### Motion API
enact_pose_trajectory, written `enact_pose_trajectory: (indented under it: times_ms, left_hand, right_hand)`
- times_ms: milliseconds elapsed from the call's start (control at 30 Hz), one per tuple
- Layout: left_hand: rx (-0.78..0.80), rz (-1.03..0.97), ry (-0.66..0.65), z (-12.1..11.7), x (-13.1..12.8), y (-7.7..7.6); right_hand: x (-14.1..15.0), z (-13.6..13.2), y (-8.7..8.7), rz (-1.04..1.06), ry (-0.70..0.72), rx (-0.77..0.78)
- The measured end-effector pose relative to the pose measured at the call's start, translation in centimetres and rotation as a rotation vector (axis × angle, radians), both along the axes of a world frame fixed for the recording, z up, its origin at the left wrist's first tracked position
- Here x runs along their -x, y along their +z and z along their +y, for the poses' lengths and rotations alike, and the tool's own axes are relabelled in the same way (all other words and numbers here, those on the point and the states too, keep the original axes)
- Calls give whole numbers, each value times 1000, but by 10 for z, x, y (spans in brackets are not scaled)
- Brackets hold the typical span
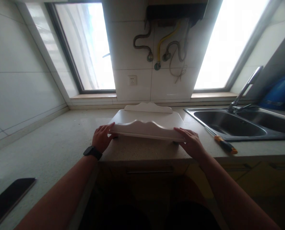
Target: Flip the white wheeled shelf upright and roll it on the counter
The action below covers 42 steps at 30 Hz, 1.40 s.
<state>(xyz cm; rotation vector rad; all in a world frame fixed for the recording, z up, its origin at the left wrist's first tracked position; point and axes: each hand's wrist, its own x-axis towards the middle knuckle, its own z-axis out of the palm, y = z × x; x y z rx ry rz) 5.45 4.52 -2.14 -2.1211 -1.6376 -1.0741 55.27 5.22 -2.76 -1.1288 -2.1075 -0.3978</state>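
Note:
A white shelf-like stand (146,117), with a wavy raised panel at its front and another at its back, rests on the countertop before me. Its near edge appears lifted a little off the counter. My left hand (101,138), a black watch (92,152) on the wrist, grips the front left corner, thumb below and fingers on top. At the front right corner my right hand (189,140) holds the stand the same way. The underside is mostly hidden, though dark short parts show beneath both front corners.
A double steel sink (231,123) with a tap (245,84) is set into the counter at right. By its near edge lies an orange-and-black handled tool (225,145). A dark phone (11,201) lies at lower left. Hoses (159,48) and a socket (132,80) are on the wall.

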Motion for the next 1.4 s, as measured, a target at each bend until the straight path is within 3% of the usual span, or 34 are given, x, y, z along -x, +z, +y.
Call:
enact_pose_trajectory:
  times_ms: [667, 1200, 1300, 1400]
  left_hand:
    - [1, 74, 20, -7, -2, -8]
    - [-24, 221, 224, -13, -19, -4]
    - [-88, 202, 225, -15, -27, -4]
    - [-135, 199, 137, -21, -37, -2]
  right_hand:
    - [5, -9, -3, 51, -42, -30]
    - [33, -58, -5, 53, -174, 15]
    - [40, -64, -4, 52, -208, 30]
    - [54, -70, -3, 68, -265, 33]
